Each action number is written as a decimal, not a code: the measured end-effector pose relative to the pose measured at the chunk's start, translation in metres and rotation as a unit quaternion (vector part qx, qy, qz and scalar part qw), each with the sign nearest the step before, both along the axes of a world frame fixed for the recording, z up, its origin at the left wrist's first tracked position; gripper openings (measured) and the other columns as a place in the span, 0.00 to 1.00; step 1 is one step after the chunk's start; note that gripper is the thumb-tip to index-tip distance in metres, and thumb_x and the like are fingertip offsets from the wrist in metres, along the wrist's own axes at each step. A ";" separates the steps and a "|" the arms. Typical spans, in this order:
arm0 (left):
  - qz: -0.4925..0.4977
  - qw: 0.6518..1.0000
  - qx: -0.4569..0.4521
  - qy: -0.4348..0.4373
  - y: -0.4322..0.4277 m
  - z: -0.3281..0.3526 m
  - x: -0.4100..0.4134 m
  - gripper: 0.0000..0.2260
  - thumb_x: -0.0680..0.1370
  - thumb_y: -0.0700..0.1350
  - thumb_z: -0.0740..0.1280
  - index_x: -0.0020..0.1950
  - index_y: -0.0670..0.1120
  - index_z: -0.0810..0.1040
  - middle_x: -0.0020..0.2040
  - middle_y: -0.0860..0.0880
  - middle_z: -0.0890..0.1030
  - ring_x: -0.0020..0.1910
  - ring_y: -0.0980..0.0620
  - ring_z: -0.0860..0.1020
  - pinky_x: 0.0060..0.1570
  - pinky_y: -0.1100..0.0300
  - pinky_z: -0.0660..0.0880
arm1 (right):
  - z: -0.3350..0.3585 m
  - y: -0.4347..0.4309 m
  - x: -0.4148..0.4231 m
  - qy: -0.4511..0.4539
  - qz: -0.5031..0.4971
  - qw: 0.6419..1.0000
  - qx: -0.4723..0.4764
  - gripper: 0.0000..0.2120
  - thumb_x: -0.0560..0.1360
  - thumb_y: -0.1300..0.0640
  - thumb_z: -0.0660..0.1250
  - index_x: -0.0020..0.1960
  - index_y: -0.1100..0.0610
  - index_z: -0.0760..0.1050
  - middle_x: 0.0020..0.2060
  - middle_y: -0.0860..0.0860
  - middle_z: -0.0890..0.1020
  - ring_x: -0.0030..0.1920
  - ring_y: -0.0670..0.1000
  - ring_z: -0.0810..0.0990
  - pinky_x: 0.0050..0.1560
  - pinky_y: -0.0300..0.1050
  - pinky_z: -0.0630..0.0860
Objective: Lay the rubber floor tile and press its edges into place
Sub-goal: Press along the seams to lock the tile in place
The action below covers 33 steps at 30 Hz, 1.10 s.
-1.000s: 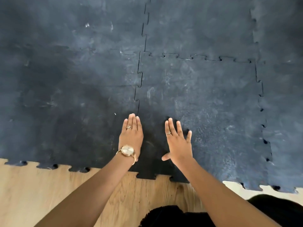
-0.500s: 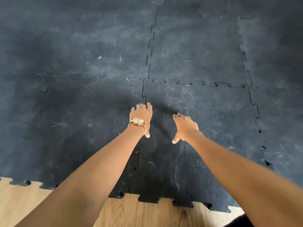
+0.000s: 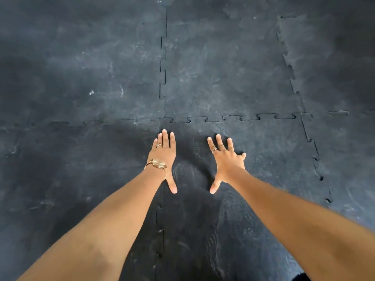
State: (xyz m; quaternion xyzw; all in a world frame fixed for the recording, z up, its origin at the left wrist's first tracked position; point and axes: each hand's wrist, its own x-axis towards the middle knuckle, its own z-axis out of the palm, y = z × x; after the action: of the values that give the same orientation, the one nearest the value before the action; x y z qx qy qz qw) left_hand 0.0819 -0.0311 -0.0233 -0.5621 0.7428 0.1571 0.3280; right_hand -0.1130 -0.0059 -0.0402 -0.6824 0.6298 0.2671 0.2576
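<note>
A dark rubber floor tile with puzzle-tooth edges lies flat among matching tiles. My left hand rests palm down on its far left corner, right beside the left seam, fingers together and thumb out; it wears a gold watch and a ring. About a hand's width to the right, my right hand lies flat on the same tile with fingers spread, a little short of the far seam. Neither hand holds anything.
Joined rubber tiles cover the floor on every side. The right seam of the tile shows small gaps between its teeth. A dark patch of clothing shows at the bottom edge.
Both hands moved forward along the left seam from the tile's near edge to its far left corner. Their fingers, curled half a second ago, now lie flat. The wooden floor has left view.
</note>
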 end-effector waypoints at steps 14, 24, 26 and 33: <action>0.059 0.998 -0.001 -0.002 -0.024 0.029 -0.113 0.56 0.63 0.56 0.79 0.78 0.50 0.42 0.78 0.42 0.49 0.76 0.39 0.53 0.72 0.45 0.57 | 0.053 -0.041 -0.071 0.046 -0.102 0.993 -0.037 0.53 0.56 0.44 0.83 0.74 0.55 0.61 0.71 0.52 0.65 0.72 0.61 0.64 0.60 0.61 0.72; 0.012 0.996 0.037 0.078 -0.015 -0.007 -0.197 0.73 0.49 0.54 0.84 0.72 0.61 0.28 0.74 0.41 0.29 0.72 0.28 0.38 0.64 0.27 0.54 | 0.023 -0.036 -0.176 0.012 -0.188 0.982 0.020 0.77 0.49 0.44 0.85 0.74 0.39 0.26 0.75 0.42 0.29 0.75 0.66 0.34 0.65 0.79 0.53; 0.012 0.997 0.040 0.066 -0.018 -0.004 -0.199 0.74 0.48 0.55 0.84 0.71 0.62 0.27 0.74 0.42 0.28 0.72 0.28 0.37 0.64 0.27 0.55 | 0.022 -0.038 -0.179 0.008 -0.183 0.983 0.015 0.76 0.50 0.44 0.85 0.75 0.40 0.28 0.76 0.43 0.31 0.75 0.67 0.35 0.66 0.78 0.54; 0.001 0.998 0.025 0.054 -0.016 -0.002 -0.201 0.74 0.48 0.56 0.84 0.72 0.61 0.28 0.74 0.41 0.29 0.73 0.30 0.38 0.65 0.29 0.57 | 0.022 -0.043 -0.161 0.140 -0.081 0.987 -0.021 0.74 0.53 0.38 0.82 0.77 0.53 0.31 0.78 0.52 0.38 0.75 0.68 0.43 0.64 0.77 0.61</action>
State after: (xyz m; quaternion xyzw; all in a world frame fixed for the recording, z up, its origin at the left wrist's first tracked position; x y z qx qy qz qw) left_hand -0.1187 -0.0470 -0.0251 -0.5455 0.7544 0.2063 0.3013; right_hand -0.2745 -0.0490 -0.0182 -0.5907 0.7179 0.3249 0.1736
